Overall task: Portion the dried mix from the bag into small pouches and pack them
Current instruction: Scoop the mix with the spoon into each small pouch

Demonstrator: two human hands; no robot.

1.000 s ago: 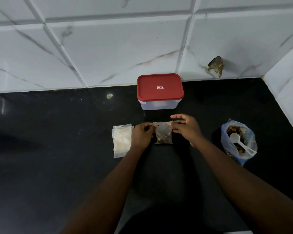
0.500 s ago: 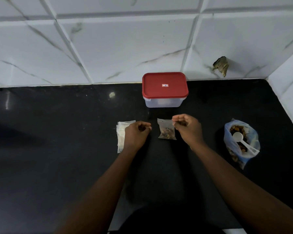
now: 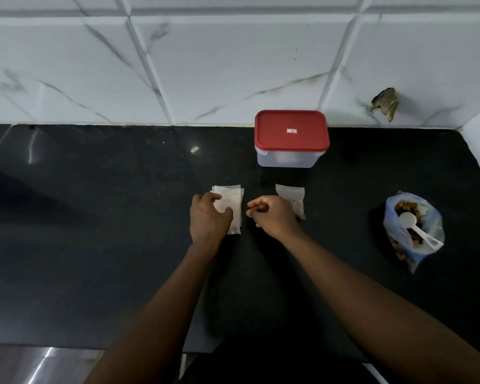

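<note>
Pouches, empty, lie stacked (image 3: 230,206) mid-counter (image 3: 94,245); the left hand (image 3: 208,217) rests on them, fingers pinching a top sheet. The right hand (image 3: 272,214), loosely curled and holding nothing I can see, partly covers the filled pouch (image 3: 291,196). Likely slips: lifting several sheets together, or nudging the open bag (image 3: 413,231) (scoop (image 3: 416,228) inside) near the counter's right edge. The red-lidded box (image 3: 291,134) at the back edge bears an unreadable label.

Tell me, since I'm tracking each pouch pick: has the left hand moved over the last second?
Yes. The left hand has gone left, away from the filled pouch in front of the red-lidded container, onto the stack of empty pouches.
</note>
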